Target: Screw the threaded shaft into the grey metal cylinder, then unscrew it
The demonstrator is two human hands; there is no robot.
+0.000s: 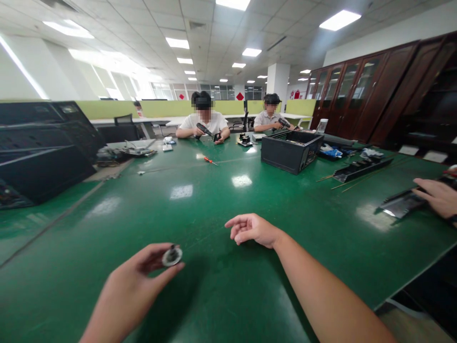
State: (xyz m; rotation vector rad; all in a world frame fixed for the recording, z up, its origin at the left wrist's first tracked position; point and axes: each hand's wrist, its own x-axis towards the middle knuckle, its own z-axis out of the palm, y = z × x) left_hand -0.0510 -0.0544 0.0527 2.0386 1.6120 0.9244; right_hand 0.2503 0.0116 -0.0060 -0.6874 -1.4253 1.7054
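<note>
Here's the left hand (pixel 141 278), low in view, gripping a small round part (pixel 172 256) between thumb and curled fingers, the pale ring of it facing up near the fingertips and a dark stub rising from its middle! It's held above the green table (pixel 214 195), just left of centre, and the blur keeps its finer detail from us. Over to the right hand (pixel 254 230): fingers loosely bent and spread a little, thumb apart beneath them, the grasp released, hovering over the tabletop well apart from that part. The left hand's own palm hides its rear fingers, and both forearms run out of the bottom of the picture. Out at the right edge, a co-worker's hand (pixel 441 196) reaches in by a dark metal tray (pixel 403 201), the arm cut off; whether those fingers touch the tray, I can't tell! Further up the table lies an orange-handled screwdriver (pixel 209 160), with a dark metal case (pixel 285 155) to its right, contents mostly hidden by its walls, and across the far side a seated person (pixel 185 125) holds a power tool (pixel 204 129).
</note>
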